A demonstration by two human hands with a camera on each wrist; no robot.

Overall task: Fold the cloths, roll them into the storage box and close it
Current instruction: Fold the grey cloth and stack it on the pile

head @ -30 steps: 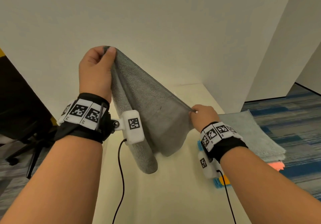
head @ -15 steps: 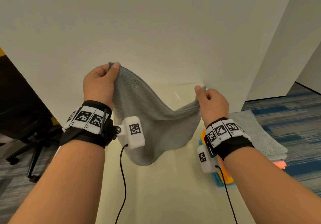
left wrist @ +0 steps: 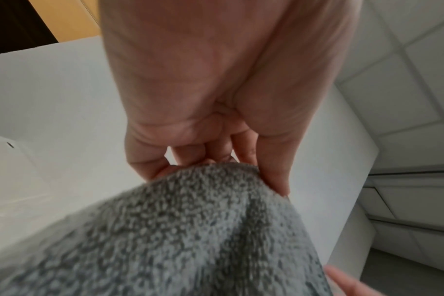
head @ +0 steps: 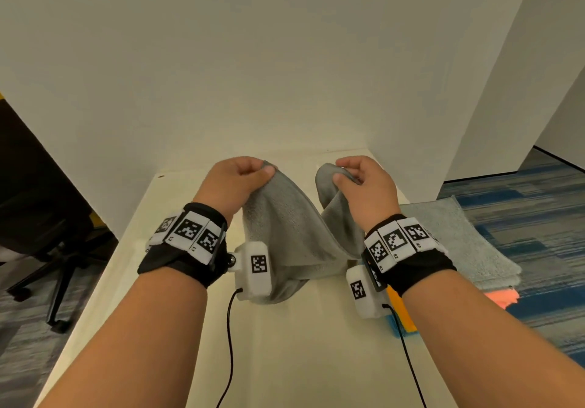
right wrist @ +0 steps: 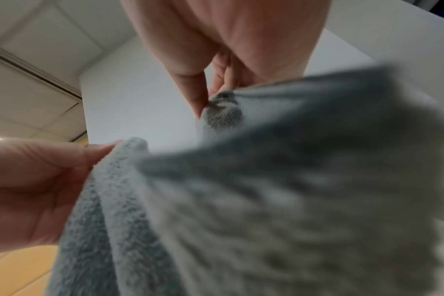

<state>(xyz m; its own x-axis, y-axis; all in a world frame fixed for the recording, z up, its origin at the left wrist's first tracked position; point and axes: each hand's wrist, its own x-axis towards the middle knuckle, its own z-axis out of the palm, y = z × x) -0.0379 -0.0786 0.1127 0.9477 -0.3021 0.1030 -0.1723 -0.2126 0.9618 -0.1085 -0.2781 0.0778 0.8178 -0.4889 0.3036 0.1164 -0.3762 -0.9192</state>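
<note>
Grey cloth (head: 285, 236) lower now, corners pinched by left hand (head: 234, 182) and right hand (head: 364, 186).

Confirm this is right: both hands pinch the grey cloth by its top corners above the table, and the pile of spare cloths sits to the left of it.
One thing is wrong: the pile lies to the right of the grey cloth, by the right hand, as the head view shows. The rest stands: the left hand and the right each pinch a top corner above the table.
</note>
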